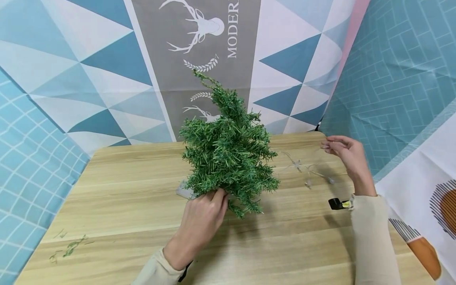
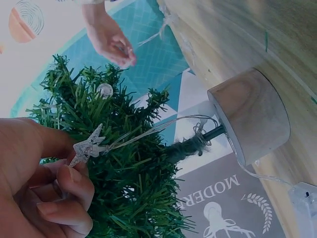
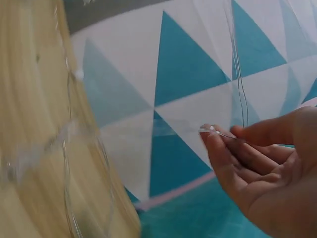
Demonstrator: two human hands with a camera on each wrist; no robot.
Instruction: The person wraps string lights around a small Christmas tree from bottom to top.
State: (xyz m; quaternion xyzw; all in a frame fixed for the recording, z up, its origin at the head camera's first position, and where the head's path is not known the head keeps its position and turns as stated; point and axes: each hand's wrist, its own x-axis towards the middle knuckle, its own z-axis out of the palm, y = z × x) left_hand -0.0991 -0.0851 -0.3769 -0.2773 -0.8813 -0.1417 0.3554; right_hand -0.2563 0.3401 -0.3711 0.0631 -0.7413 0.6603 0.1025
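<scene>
A small artificial Christmas tree (image 1: pixel 228 150) stands on the table, its round wooden base (image 2: pixel 255 116) showing in the left wrist view. My left hand (image 1: pixel 203 217) reaches into the lower front branches. Its curled fingers pinch a clear star-shaped light (image 2: pixel 89 148) on a thin wire. That wire runs past the trunk to the base. Off to the right, my right hand (image 1: pixel 347 154) is raised above the table edge, pinching the thin string-light wire (image 3: pixel 223 134) between thumb and fingers. A round clear bulb (image 2: pixel 105 90) sits among the branches.
Loose string lights (image 1: pixel 297 164) lie on the table right of the tree. A pale battery box (image 1: pixel 184 190) is partly behind the tree at left. Green needle scraps (image 1: pixel 73 247) lie at front left. Patterned cloth (image 1: pixel 295 59) hangs behind the table.
</scene>
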